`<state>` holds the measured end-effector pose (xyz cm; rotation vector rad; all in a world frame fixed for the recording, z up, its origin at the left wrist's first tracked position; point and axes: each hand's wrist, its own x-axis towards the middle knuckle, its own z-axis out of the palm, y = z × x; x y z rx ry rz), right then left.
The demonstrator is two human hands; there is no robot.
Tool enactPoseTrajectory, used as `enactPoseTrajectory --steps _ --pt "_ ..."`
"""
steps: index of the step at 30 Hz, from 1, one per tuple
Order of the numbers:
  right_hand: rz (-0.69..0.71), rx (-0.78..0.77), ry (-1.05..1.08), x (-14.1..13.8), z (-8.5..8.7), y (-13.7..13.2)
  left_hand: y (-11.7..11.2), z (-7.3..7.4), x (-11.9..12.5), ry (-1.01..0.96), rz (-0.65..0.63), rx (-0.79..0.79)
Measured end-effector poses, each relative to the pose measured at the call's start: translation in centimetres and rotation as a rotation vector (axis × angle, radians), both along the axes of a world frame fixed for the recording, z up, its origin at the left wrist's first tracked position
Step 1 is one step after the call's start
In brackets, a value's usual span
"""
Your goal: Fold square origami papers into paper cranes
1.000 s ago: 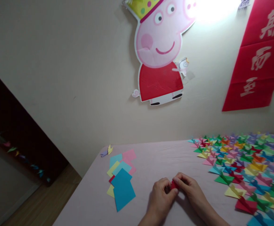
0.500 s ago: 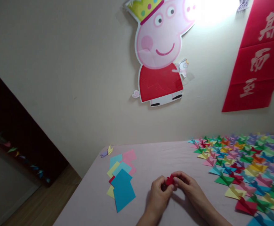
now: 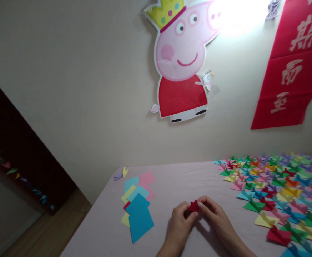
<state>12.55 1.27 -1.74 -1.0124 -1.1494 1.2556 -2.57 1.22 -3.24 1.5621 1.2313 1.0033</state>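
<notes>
A small piece of folded red paper [image 3: 194,206] is pinched between my two hands above the pink-covered table [image 3: 177,182]. My left hand [image 3: 182,217] grips its left side, thumb in front and curled fingers behind. On the right side, my right hand [image 3: 211,209] holds it between thumb and fingertips. The fingers hide part of the paper, so its full shape cannot be made out. Left of my hands lie loose sheets of coloured paper, with a blue sheet [image 3: 140,221] on top.
Rows of folded paper cranes [image 3: 280,192] in many colours cover the table's right side. Two small folded pieces, one yellow [image 3: 125,171] and one purple [image 3: 117,176], sit at the far left corner. A wall with a cartoon pig cutout [image 3: 182,64] and a red banner [image 3: 287,75] stands behind.
Slightly more of the red paper shows, with pointed tips at its top edge. My right fingers have shifted a little to the right. The camera view has moved slightly.
</notes>
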Motion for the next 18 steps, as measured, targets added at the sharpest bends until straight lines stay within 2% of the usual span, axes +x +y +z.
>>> enactPoseTrajectory --steps 4,12,18 --pt "0.024 0.034 0.001 -0.16 0.32 -0.30 0.09 -0.33 -0.16 -0.021 -0.007 -0.009" --pt "-0.146 0.185 -0.204 0.31 -0.16 -0.02 0.30 0.16 -0.17 -0.057 -0.027 -0.027" --pt "-0.096 0.251 -0.316 0.13 0.48 -0.88 0.30 0.26 -0.09 -0.105 -0.019 -0.055"
